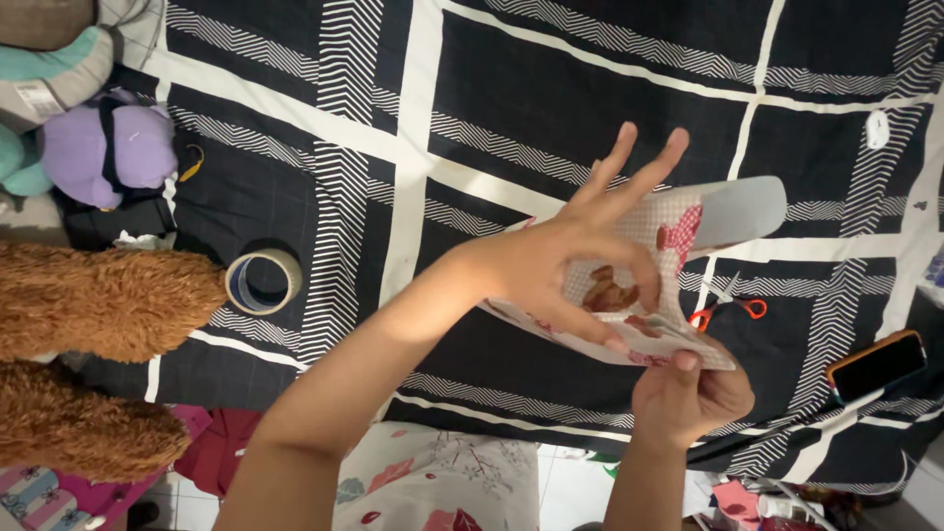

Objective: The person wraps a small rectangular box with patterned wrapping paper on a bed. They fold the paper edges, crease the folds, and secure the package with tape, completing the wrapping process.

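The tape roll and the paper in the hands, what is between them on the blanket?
Nothing lies there. In the head view, only black-and-white striped blanket stretches from the tape roll to the patterned paper; the left forearm crosses above it.

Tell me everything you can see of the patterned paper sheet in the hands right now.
The checked paper sheet with red and brown printed figures is held above the black-and-white bedspread, bent into a curve so its plain pale underside shows at the upper right. The left hand pinches its middle with thumb and forefinger, other fingers spread; the right hand has a grip on its lower edge.
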